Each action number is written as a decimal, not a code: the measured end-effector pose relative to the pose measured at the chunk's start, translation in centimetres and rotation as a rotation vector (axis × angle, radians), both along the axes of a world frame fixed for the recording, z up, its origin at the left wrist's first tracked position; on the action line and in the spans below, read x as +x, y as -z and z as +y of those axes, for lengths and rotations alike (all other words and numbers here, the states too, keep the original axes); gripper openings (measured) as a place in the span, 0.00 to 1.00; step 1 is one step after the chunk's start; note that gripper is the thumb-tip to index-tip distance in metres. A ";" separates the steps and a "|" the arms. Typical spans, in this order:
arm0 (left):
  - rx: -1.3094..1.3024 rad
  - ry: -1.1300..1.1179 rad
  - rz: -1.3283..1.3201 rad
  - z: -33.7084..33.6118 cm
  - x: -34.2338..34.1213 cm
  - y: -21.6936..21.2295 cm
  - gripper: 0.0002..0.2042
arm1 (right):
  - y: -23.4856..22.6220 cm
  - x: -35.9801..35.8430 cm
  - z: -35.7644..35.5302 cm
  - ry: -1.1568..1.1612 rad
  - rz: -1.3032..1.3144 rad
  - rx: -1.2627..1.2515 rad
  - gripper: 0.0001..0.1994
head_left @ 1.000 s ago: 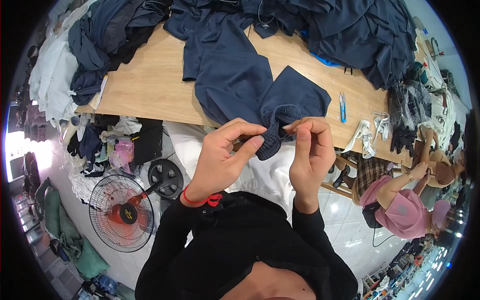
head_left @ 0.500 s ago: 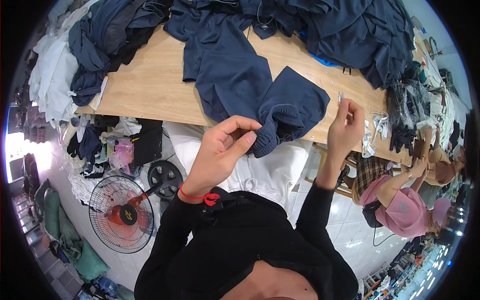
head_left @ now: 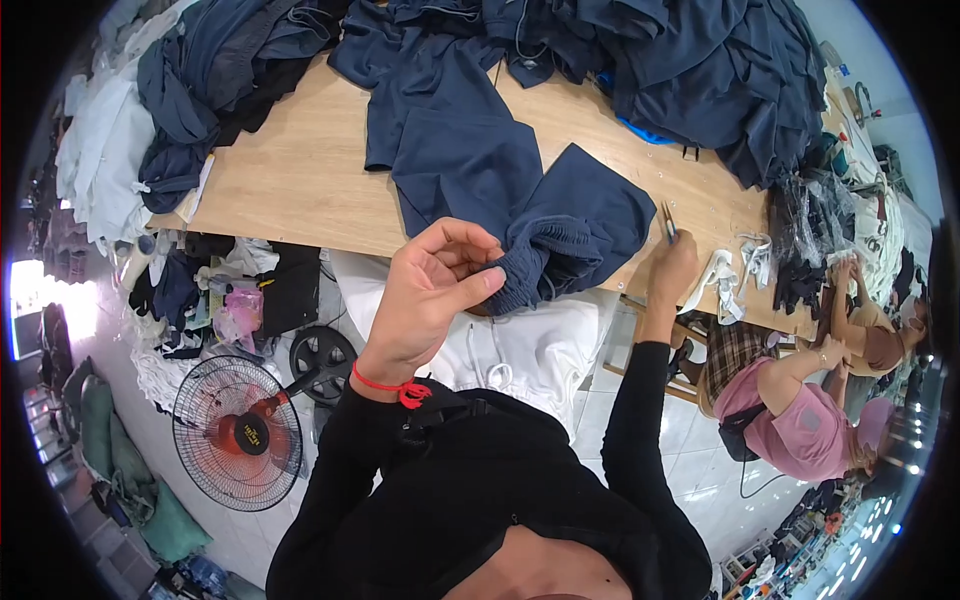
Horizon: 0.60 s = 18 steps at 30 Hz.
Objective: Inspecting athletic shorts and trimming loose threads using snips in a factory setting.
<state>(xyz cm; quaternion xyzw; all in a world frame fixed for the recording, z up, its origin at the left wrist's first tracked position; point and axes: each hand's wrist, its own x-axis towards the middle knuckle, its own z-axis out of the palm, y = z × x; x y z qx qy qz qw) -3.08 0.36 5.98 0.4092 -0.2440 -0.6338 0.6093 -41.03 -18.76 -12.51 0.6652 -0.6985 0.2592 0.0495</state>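
Note:
A navy garment (head_left: 592,195) lies partly on the wooden table, its gathered elastic edge (head_left: 520,278) hanging at the near side. My left hand (head_left: 420,290), with a red string on the wrist, pinches that elastic edge between thumb and fingers. To the right of the garment, my right hand (head_left: 672,270) is closed around small metal thread snips (head_left: 668,218), whose tips point away from me. The snips are apart from the cloth. Part of the right hand's grip is hidden. White cloth with a drawstring (head_left: 490,355) hangs below the table edge, in front of me.
Piles of navy garments (head_left: 700,75) cover the table's far side. White scraps (head_left: 720,285) lie near the right edge of the wooden table (head_left: 290,170). A standing fan (head_left: 240,432) is at the left. Other people work at the right, one in a pink top (head_left: 800,430).
My right hand has come down and slightly left, and the snips in it show more clearly. My left hand has shifted a little left with the pinched elastic edge.

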 end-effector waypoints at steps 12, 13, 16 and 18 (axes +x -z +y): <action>-0.045 0.065 -0.041 -0.2 0.0 -0.5 0.19 | -18.9 11.4 13.9 -0.829 -0.716 0.330 0.20; -0.022 0.069 -0.074 -0.1 0.0 -0.8 0.20 | -19.4 12.0 13.7 -0.849 -0.660 0.263 0.20; -0.023 0.067 -0.134 0.1 0.0 -1.4 0.21 | -20.2 12.7 13.2 -0.903 -0.561 0.126 0.19; -0.041 0.062 -0.149 0.2 0.1 -1.7 0.21 | -20.3 12.8 12.9 -0.919 -0.529 0.117 0.19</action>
